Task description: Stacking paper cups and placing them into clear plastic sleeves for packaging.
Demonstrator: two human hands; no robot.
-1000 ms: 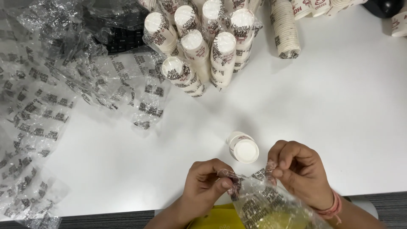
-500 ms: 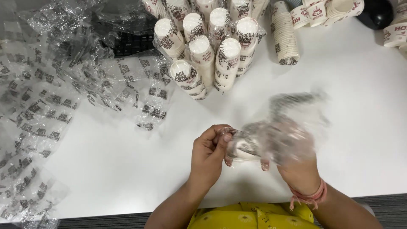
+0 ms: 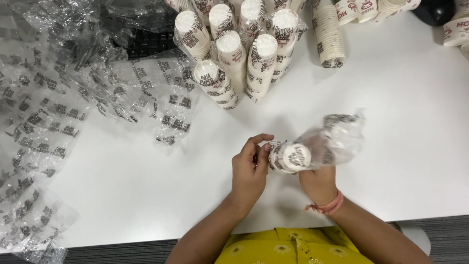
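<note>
Right hand grip: my right hand (image 3: 318,182) is under a stack of paper cups (image 3: 291,156) inside a clear printed bag (image 3: 332,142); fingers are wrapped around bag and stack from below, mostly hidden by the plastic.
Left hand grip: my left hand (image 3: 250,171) pinches the bag edge at the near-left rim of the stack, thumb and fingertips closed narrowly on the film.
Stack position: held just above the white table (image 3: 400,112), near the front edge, a little right of centre, white bottom of the end cup facing me.
Bag: loose end trails up and right of the stack, crumpled.
Wrist: pink band (image 3: 326,207) on the right wrist.
Far side: cluster of wrapped cup stacks (image 3: 234,44) at the far centre, leaning together, well apart from my hands.
Far right: unwrapped cup stack (image 3: 328,34) lying beside the cluster; more cups (image 3: 457,32) at the far right edge.
Left: heap of empty clear printed bags (image 3: 53,107) spread across the left of the table.
Far left: dark keyboard (image 3: 146,41) partly under the bags.
</note>
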